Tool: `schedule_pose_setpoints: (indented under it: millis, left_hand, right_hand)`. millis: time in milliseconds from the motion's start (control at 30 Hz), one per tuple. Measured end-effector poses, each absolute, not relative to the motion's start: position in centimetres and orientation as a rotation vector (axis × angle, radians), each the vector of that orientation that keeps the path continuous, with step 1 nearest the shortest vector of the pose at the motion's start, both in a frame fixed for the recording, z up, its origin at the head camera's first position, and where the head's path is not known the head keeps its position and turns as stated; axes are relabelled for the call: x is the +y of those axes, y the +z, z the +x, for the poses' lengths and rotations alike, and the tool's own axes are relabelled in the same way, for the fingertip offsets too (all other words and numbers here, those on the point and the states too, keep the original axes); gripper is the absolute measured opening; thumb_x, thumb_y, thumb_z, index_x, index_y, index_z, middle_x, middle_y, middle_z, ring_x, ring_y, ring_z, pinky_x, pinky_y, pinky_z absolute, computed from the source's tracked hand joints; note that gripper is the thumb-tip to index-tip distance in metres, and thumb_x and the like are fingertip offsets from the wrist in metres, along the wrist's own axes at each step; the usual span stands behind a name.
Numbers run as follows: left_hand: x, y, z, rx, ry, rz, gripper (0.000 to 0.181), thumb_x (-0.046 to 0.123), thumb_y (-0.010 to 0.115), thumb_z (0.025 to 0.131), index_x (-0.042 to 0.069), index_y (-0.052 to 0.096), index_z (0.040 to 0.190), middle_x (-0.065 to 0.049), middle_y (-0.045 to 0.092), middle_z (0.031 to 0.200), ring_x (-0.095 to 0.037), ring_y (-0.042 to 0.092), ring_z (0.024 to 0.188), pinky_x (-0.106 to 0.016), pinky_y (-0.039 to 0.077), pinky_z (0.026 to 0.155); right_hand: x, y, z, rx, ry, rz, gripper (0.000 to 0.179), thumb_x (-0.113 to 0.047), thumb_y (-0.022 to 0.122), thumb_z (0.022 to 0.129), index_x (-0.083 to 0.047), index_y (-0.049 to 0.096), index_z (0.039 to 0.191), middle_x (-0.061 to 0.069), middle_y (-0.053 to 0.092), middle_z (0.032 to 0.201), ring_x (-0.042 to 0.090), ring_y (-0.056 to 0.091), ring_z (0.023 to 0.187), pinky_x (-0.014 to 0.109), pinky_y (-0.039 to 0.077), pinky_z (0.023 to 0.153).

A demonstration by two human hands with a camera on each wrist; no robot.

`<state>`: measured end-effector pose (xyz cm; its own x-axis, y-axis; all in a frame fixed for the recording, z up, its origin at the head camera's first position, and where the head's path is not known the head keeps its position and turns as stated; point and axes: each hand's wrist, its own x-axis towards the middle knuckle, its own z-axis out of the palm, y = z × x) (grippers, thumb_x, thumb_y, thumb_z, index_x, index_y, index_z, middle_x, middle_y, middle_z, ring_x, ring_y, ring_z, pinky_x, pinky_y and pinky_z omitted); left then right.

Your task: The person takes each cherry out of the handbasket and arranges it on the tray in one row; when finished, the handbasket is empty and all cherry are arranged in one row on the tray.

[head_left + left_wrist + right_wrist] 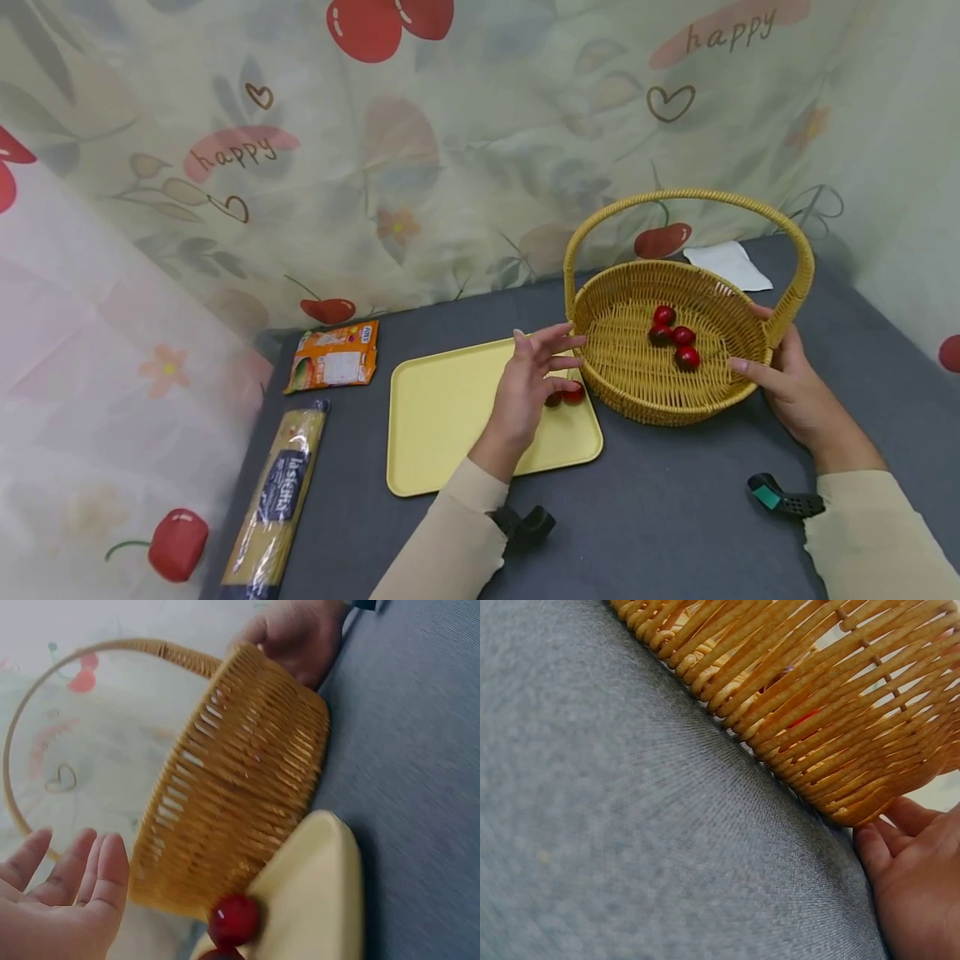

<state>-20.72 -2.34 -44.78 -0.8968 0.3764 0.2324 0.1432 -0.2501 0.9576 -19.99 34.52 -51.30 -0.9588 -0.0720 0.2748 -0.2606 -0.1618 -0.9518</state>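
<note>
A yellow wicker basket (654,407) with a tall hoop handle stands at the right, holding several dark red cherries (683,336). My right hand (797,398) grips its right side, thumb over the rim and fingers outside; part of the fingers is hidden behind the wall. Beside the basket's left side is my left hand (522,398), its fingers loosely extended and nothing held. Below those fingers, cherries (573,392) lie at the right end of a pale yellow tray (442,417). In the left wrist view, one cherry (234,919) shows close to the basket wall.
An orange snack packet (333,357) and a long pack of pasta (279,492) lie on the grey tabletop (645,517) at the left. A folded white cloth (729,265) lies behind the basket. Printed fabric (465,167) hangs along the back and sides.
</note>
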Motion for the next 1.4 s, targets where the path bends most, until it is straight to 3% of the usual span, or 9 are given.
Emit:
schedule_pose_setpoints:
  millis: [133,367,567,1067,1233,1400]
  left_hand:
    - [-0.9,-43.5,-21.4,1.809,2.257,0.7,0.102,0.082,0.025,0.105,-0.002,0.049,0.158,-0.025,0.059,0.15,-0.051,0.055,0.131,-0.043,0.057,0.094]
    - [2.0,-42.4,-23.3,1.861,2.147,0.762,0.096,0.079,0.024,0.107,0.002,0.053,0.158,-0.023,0.062,0.148,-0.031,0.065,0.124,-0.055,0.057,0.097]
    - [4.2,-42.1,-24.9,2.008,1.968,0.781,0.081,0.068,0.018,0.114,0.01,0.053,0.159,-0.014,0.065,0.146,-0.021,0.067,0.121,-0.038,0.06,0.092]
    - [9.7,-42.6,-27.5,2.099,1.787,0.65,0.064,0.059,0.031,0.117,0.014,0.056,0.156,-0.001,0.068,0.135,-0.019,0.068,0.113,-0.037,0.061,0.083]
    - [9.7,-43.3,-27.1,2.111,1.598,0.636,0.055,0.057,0.051,0.113,0.027,0.053,0.159,0.01,0.064,0.137,-0.012,0.065,0.118,-0.038,0.058,0.093]
    - [10.2,-43.6,-27.3,2.204,1.26,0.798,0.066,0.042,0.073,0.105,0.028,0.048,0.165,0.007,0.059,0.15,-0.006,0.054,0.134,-0.026,0.043,0.109]
  right_hand:
    - [34.5,-51.4,-20.0,-1.949,2.275,0.371,0.077,0.015,0.057,0.104,-0.018,0.022,0.165,0.011,0.035,0.156,0.02,0.043,0.14,0.016,0.045,0.1]
    - [34.6,-51.3,-19.9,-1.956,2.27,0.393,0.077,0.013,0.057,0.106,-0.02,0.021,0.166,0.013,0.033,0.157,0.026,0.038,0.143,0.016,0.043,0.102]
    - [34.5,-51.3,-20.0,-1.962,2.274,0.4,0.076,0.011,0.057,0.106,-0.021,0.022,0.166,0.013,0.032,0.157,0.027,0.037,0.143,0.017,0.043,0.102]
    - [34.4,-51.0,-20.4,-1.95,2.272,0.387,0.076,0.015,0.056,0.104,-0.018,0.022,0.164,0.014,0.036,0.155,0.02,0.048,0.137,0.018,0.048,0.1]
    - [34.1,-51.3,-20.4,-1.973,2.273,0.367,0.076,0.013,0.057,0.105,-0.019,0.021,0.164,0.013,0.036,0.154,0.02,0.048,0.136,0.018,0.047,0.099]
    - [34.3,-51.4,-20.2,-1.98,2.259,0.359,0.075,0.01,0.057,0.106,-0.02,0.02,0.165,0.011,0.034,0.156,0.022,0.045,0.139,0.017,0.045,0.1]
